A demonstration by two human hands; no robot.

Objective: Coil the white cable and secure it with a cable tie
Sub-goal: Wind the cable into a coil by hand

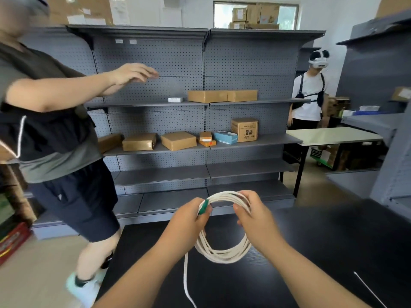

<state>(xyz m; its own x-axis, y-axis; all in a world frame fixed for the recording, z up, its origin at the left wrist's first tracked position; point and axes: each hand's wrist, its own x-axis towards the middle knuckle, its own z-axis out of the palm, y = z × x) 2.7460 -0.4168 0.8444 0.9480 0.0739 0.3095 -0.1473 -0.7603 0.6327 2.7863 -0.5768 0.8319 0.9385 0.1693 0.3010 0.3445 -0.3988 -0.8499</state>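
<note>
Left hand curls round the green plug and right hand clasps the far side of the white cable. The cable is a smooth cord wound into a loose round ring, held above the matt black worktop, with one tail hanging down. A thin white cable tie lies well apart on the right. Grey pegboard shelves with cardboard boxes stand behind, and a person is close on the left.

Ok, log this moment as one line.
stage: coiling | left hand: grips white cable at green connector | right hand: holds loops | loose tail: hanging | cable tie: on black table, untouched
</note>
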